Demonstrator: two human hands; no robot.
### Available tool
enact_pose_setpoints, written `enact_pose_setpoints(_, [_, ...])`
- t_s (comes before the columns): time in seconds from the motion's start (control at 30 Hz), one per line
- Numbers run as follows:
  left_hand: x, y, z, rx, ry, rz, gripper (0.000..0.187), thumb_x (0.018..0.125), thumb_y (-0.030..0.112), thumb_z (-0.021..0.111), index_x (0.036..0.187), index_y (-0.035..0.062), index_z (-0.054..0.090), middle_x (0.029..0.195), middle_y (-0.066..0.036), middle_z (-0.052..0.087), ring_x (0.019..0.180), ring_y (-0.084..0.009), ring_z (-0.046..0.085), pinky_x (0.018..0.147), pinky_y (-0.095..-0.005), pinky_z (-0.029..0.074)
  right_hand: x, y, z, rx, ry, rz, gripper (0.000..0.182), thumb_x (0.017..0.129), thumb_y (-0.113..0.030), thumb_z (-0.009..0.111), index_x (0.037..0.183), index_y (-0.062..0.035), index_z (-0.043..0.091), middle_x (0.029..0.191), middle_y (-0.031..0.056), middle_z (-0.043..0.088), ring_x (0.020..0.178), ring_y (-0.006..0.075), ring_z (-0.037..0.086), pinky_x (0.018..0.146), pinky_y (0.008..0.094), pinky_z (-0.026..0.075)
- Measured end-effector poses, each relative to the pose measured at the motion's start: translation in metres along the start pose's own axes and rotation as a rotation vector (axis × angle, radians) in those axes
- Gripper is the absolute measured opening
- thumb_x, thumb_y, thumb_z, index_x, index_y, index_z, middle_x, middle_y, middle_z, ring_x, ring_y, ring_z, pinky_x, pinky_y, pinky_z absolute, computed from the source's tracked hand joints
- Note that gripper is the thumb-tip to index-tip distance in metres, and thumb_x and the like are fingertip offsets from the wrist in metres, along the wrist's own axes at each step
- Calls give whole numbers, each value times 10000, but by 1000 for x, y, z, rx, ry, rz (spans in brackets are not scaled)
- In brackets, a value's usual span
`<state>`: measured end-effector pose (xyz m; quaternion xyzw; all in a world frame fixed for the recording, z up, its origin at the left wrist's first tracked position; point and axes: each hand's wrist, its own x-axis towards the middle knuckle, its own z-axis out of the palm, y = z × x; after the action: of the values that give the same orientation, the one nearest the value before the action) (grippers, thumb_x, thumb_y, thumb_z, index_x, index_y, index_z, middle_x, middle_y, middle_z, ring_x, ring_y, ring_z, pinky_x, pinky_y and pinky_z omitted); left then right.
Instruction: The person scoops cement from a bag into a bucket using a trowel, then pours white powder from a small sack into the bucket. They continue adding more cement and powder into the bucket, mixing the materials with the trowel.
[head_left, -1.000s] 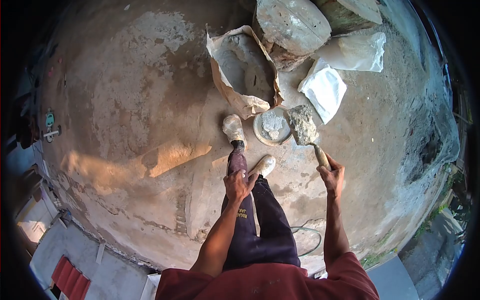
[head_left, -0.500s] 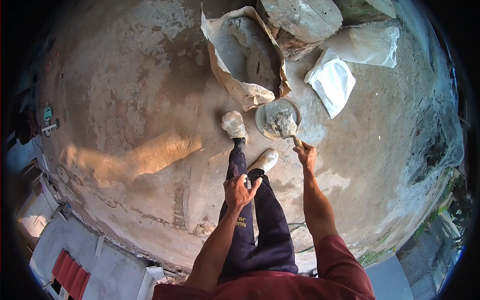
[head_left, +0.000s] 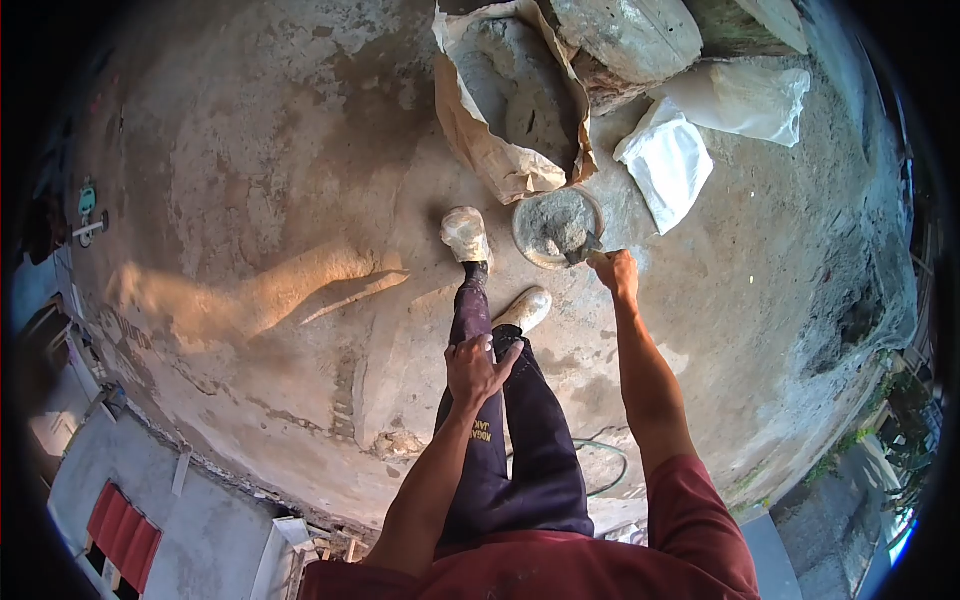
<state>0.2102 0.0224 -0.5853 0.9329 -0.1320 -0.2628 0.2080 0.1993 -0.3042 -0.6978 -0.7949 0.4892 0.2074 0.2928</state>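
My right hand [head_left: 616, 270] grips the wooden handle of a trowel [head_left: 585, 248] whose blade dips into a round metal pan [head_left: 530, 245] of grey cement powder on the concrete floor. My left hand [head_left: 477, 368] rests open on my left thigh, fingers spread on the dark trousers. An opened brown paper cement bag [head_left: 505, 100] lies just beyond the pan. My two dusty shoes [head_left: 466, 234] stand beside the pan.
A large concrete block [head_left: 625, 40] sits behind the bag. White plastic sacks [head_left: 668, 165] lie to the right of the pan. A thin hose loop [head_left: 600, 470] lies near my legs. The concrete slab ends at an edge [head_left: 230, 480], with a lower level below.
My right hand lowered the cement-loaded trowel from above the floor down into the pan. The left hand stayed on my thigh.
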Motion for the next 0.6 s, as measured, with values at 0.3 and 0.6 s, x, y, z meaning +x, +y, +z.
enact_pose_setpoints(0.3, [-2,-5,6,-2,91,36,618,839,592,740,994,-6,741,921,-188,749,847,-340,715,868,-431,508,7,-21,-11,-233,18,-197,393,797,-330,715,825,62,719,827,279,714,811,421,727,758,483,566])
enact_pose_setpoints(0.6, [2,-4,1,-10,63,19,608,840,577,744,980,-14,737,893,-197,744,817,-362,704,841,-461,509,-15,-55,-32,-383,-17,-225,230,751,-136,625,871,35,723,886,292,709,851,473,705,777,508,575])
